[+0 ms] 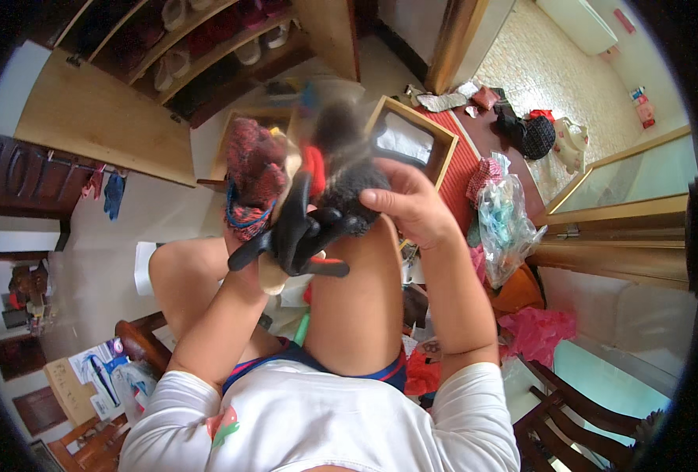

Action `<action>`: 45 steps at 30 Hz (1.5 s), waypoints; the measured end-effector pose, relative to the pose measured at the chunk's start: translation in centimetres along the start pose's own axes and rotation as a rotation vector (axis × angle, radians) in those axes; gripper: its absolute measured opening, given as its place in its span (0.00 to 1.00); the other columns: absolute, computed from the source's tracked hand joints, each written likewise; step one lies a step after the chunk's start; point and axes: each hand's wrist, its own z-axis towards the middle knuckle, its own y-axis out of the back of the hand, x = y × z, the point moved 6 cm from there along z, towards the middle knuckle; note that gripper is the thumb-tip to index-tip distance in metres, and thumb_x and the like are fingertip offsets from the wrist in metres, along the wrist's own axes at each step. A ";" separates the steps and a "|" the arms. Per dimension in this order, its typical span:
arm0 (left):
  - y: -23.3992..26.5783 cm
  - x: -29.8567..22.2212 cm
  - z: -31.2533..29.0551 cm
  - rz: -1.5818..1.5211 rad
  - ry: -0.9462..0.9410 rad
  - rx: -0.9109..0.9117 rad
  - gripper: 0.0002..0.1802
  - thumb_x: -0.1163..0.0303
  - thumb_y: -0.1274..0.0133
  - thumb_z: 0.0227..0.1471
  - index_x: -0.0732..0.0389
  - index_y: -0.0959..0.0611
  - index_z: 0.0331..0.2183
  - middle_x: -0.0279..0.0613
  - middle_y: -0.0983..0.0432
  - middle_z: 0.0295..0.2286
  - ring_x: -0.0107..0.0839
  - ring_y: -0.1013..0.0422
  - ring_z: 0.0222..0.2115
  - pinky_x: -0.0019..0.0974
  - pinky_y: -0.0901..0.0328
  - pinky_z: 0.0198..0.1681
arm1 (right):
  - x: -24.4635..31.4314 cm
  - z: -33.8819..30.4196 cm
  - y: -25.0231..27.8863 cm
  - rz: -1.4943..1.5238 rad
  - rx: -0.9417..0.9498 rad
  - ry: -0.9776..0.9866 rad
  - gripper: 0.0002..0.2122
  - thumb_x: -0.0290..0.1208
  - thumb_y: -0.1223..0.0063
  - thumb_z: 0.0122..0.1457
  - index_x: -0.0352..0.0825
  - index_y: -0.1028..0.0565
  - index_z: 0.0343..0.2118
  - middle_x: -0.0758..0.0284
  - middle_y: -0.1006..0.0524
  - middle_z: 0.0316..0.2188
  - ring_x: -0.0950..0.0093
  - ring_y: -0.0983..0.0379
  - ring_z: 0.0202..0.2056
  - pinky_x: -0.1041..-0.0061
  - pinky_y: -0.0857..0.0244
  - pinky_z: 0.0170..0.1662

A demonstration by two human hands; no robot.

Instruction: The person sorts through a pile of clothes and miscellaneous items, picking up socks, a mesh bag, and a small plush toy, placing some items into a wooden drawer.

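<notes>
In front of my knees, my left hand [244,266] is closed around a bundle of gloves, its fingers mostly hidden behind them. On the bundle's left is a red-and-black knitted piece [254,161] with a blue edge. Black coated gloves [298,224] hang with their fingers pointing down over my left wrist, a cream strip and some bright red cloth [315,169] among them. My right hand [412,206] pinches a dark, fuzzy knitted piece [357,189] between thumb and fingers, at the right side of the bundle. Its upper end is smeared by motion.
An open shoe cabinet [101,118] stands at the far left. Beyond my hands lies an open wooden drawer or box [443,149]. Clothes, a cap [538,138] and a clear plastic bag [502,228] litter the right side. A wooden chair [585,417] stands near right.
</notes>
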 end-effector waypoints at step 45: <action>9.2 -18.8 -7.6 0.955 -0.427 -0.560 0.26 0.74 0.44 0.43 0.68 0.31 0.47 0.41 0.29 0.39 0.26 0.32 0.39 0.30 0.38 0.46 | 1.5 -0.7 11.8 -1.182 -0.748 0.047 0.08 0.29 0.46 0.49 0.32 0.26 0.31 0.67 0.25 0.27 0.80 0.30 0.29 0.82 0.37 0.34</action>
